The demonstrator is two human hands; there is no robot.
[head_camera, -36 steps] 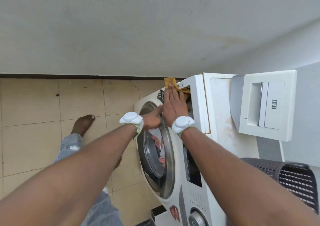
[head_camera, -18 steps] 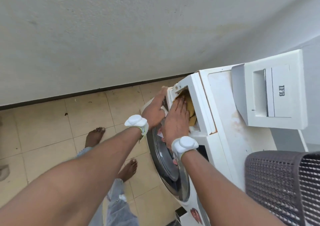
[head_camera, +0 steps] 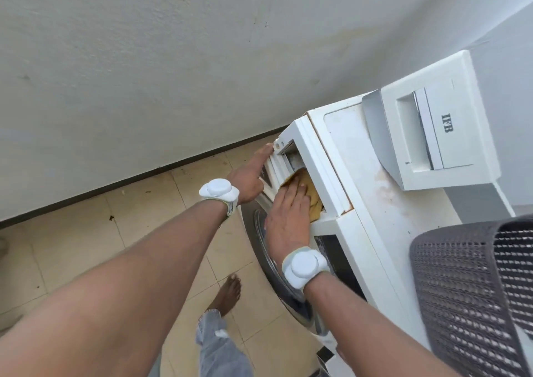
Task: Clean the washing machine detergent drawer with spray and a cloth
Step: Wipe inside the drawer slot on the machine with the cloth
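A pale, stained wall point(head_camera: 178, 67) fills the upper half of the view from nine o'clock round to one o'clock, and a beige tiled floor point(head_camera: 86, 249) spreads below it at eight o'clock. The white washing machine point(head_camera: 383, 215) stands at three o'clock, its round glass door point(head_camera: 261, 249) facing the floor side. On its top, at two o'clock, lies the removed detergent drawer point(head_camera: 432, 134), white with a grey side and the letters IFB on its front. A dark woven basket point(head_camera: 473, 296) sits on the machine at four o'clock. At five o'clock from the left forearm a bare foot point(head_camera: 227, 293) and a pale denim trouser leg point(head_camera: 216, 345) show on the tiles. The open drawer slot point(head_camera: 291, 157) is near the centre, just above the door. The right hand point(head_camera: 288, 212) lies flat with straight fingers, pressing a yellow cloth point(head_camera: 310, 192) into the lower end of the slot. The left hand point(head_camera: 248, 177), at eleven o'clock from the right, rests its extended fingers on the machine's front panel beside the slot, holding nothing. Each wrist carries a white round band point(head_camera: 304, 267).
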